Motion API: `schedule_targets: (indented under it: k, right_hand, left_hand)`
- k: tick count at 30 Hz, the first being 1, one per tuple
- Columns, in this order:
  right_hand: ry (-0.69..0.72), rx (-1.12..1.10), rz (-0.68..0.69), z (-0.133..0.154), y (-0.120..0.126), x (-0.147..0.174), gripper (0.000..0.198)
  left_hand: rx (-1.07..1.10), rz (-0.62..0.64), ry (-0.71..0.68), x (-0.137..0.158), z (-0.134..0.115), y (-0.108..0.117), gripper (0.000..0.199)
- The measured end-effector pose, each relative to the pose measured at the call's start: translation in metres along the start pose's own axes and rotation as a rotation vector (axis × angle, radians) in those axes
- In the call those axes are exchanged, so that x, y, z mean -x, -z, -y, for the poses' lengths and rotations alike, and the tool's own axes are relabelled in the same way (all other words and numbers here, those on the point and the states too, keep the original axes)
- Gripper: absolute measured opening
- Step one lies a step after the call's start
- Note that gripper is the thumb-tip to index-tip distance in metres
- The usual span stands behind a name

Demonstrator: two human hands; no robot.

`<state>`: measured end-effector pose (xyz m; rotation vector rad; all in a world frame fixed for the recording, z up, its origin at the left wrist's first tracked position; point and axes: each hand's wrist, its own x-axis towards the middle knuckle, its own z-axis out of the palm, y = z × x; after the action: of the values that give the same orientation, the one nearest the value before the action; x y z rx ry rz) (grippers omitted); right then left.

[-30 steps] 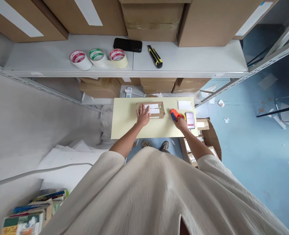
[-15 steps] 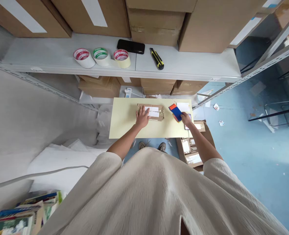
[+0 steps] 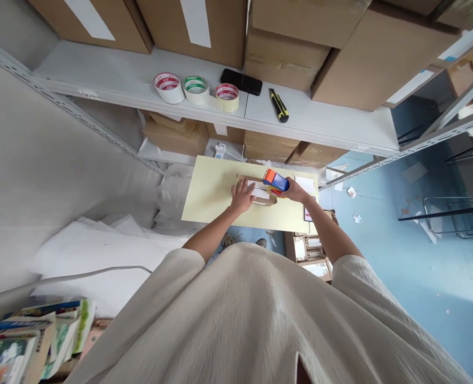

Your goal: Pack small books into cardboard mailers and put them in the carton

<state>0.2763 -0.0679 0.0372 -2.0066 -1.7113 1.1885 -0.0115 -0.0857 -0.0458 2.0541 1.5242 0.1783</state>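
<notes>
Tape dispenser [image 3: 279,182] in right hand [image 3: 296,191]

Table [image 3: 206,186], centre of frame. On it: one carton [image 3: 262,195], left hand [image 3: 242,197] on its left part; tape dispenser [image 3: 275,180] in right hand [image 3: 295,190], at the carton's right end; paper [image 3: 305,184] and phone [image 3: 307,214] further right, phone below paper. Shelf [image 3: 320,125], upper frame: three tape rolls [image 3: 197,96] left, second phone [image 3: 242,82] behind the rightmost roll, cutter [image 3: 278,105] right, further cartons [image 3: 286,58] behind. Books [image 3: 16,352], lower left corner.

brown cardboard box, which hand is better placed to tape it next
Probably the right hand: it holds the orange and blue tape dispenser at the right end of the box, while the left hand lies on its left.
</notes>
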Motion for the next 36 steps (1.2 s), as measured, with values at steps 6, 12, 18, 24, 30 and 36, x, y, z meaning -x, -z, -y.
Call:
schedule_targets:
  k: [6,12,18,24,30,36]
  right_hand:
    - [-0.005,0.150,0.040,0.006,-0.001,0.005,0.066]
    - [-0.007,0.126,0.030,0.005,-0.003,0.006,0.064]
    - [0.015,0.132,0.015,0.000,-0.009,0.004,0.066]
    - [0.030,0.099,0.009,-0.004,-0.010,0.002,0.065]
    - [0.029,0.139,0.027,-0.003,-0.010,0.005,0.062]
    - [0.033,0.317,0.051,0.009,-0.008,0.011,0.064]
  left_hand:
    - [0.212,-0.123,0.037,-0.011,-0.002,0.023,0.058]
    - [0.762,-0.337,-0.012,-0.031,-0.019,0.050,0.026]
    - [0.851,-0.296,-0.037,-0.032,-0.043,0.048,0.027]
    - [0.979,-0.320,0.063,-0.037,-0.045,0.040,0.026]
    - [1.127,-0.335,0.300,-0.048,-0.041,0.035,0.033]
    - [0.987,-0.326,0.392,-0.053,-0.029,0.030,0.040]
